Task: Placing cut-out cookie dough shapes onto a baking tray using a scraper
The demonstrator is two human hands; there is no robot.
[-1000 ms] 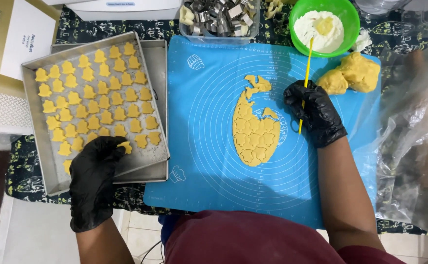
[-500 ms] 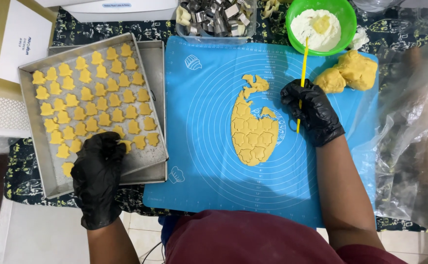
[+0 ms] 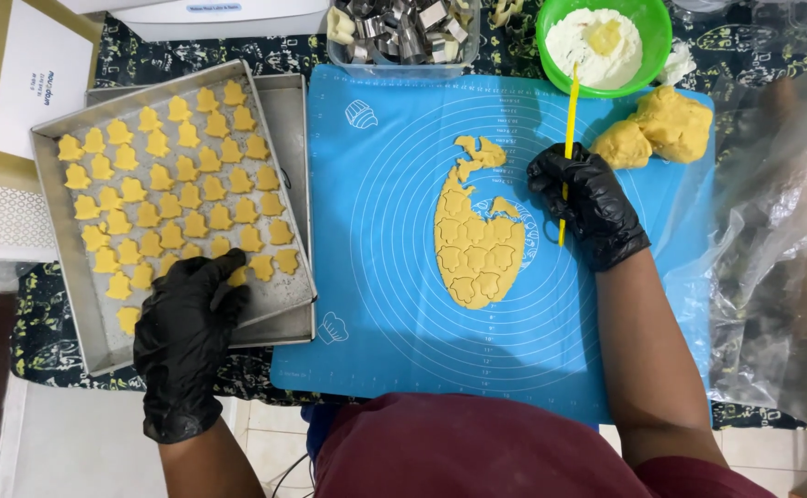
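Note:
Both my hands wear black gloves. My left hand rests on the near edge of a metal baking tray, its fingers over a yellow cookie cut-out among several rows of cut-outs. My right hand grips a thin yellow stick upright beside the rolled-out dough sheet, which is scored with cut shapes and lies on a blue silicone mat.
Two lumps of yellow dough sit at the mat's far right. A green bowl of flour and a clear tub of metal cutters stand behind the mat. Clear plastic bag at right; boxes at left.
My left hand has settled lower on the tray's near edge over a cut-out. My right hand with the stick has stayed beside the dough sheet.

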